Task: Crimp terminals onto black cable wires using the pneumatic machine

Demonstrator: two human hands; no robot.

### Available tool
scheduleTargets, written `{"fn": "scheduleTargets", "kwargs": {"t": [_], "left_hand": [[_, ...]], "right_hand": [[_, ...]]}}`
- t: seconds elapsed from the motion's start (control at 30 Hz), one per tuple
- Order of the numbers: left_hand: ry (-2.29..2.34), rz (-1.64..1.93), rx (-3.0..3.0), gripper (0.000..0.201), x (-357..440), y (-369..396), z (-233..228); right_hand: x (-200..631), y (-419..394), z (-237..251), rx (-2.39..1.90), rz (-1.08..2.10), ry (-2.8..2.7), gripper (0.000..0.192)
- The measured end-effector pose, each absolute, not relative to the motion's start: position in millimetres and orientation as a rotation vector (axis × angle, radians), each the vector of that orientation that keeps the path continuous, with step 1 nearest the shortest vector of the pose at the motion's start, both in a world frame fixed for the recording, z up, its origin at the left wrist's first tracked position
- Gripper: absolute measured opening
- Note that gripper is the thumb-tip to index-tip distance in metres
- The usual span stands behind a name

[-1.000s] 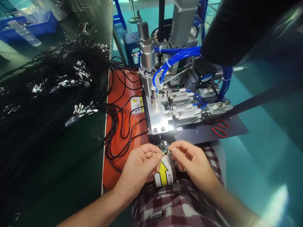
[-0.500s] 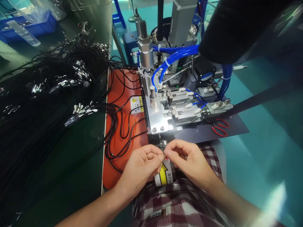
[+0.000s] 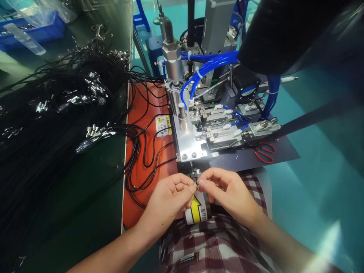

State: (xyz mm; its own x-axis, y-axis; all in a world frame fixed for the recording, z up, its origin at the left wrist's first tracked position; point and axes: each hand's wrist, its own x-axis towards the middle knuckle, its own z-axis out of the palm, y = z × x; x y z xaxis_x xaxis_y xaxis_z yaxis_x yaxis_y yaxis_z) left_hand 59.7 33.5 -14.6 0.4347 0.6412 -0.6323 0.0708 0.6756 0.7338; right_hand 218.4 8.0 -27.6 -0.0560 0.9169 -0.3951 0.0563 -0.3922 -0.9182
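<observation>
Nearest the camera lies a plaid lap, and on its far edge sits one dark cylinder with a white label and a yellow arrow; the arrow points up and to the left, away from the person. Just above that cylinder two hands meet. The left hand is curled narrow, thumb and forefinger pinched together on the tip of a wire end. The right hand is likewise curled, its thumb and forefinger nipping the same tip from the other side. The wire end is tiny, with a hint of coloured strands; its long axis seems to run roughly left to right between the two pinches, though it is too small to tell which way it points.

Left of the cylinder, one orange mat stretches away, with several loops of black cable lying across it. Just beyond the hands stands one machine with a bright metal base plate, a yellow warning sticker on its left flank, and an upright silver pneumatic cylinder further back, from which a bundle of blue air hoses fans rightward. Right of the plate, one pair of red-handled scissors lies on a dark sheet.

Far left of the cylinder, a big heap of black cables with metal plugs covers the green bench, and one blue bin sits beyond it.
</observation>
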Motion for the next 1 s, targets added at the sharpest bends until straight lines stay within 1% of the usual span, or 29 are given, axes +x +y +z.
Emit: {"fn": "scheduleTargets", "kwargs": {"t": [0.13, 0.27, 0.37, 0.47, 0.57, 0.7, 0.77, 0.87, 1.0], "left_hand": [[1.068, 0.387, 0.772, 0.020, 60, 34, -14], [1.097, 0.344, 0.785, 0.020, 61, 37, -14], [1.127, 0.325, 0.884, 0.017, 62, 39, -13], [1.169, 0.407, 1.167, 0.011, 61, 38, -14], [1.191, 0.524, 1.651, 0.009, 57, 37, -18], [1.045, 0.540, 2.277, 0.025, 51, 39, -29], [0.987, 0.511, 2.507, 0.029, 50, 42, -34], [0.957, 0.509, 2.679, 0.031, 49, 46, -36], [0.959, 0.506, 2.720, 0.032, 45, 48, -36]], "right_hand": [[218, 6, -30, -1.481, 1.512, -1.116, 0.017], [216, 5, -33, -1.395, 1.592, -1.048, 0.020], [217, 6, -36, -1.366, 1.640, -0.993, 0.024], [221, 7, -39, -1.369, 1.643, -0.971, 0.024], [227, 12, -42, -1.398, 1.600, -0.954, 0.024], [231, 21, -47, -1.431, 1.558, -0.950, 0.027], [231, 24, -51, -1.449, 1.544, -0.957, 0.029], [228, 26, -57, -1.459, 1.524, -0.966, 0.030], [226, 24, -62, -1.476, 1.531, -0.969, 0.028]]}}
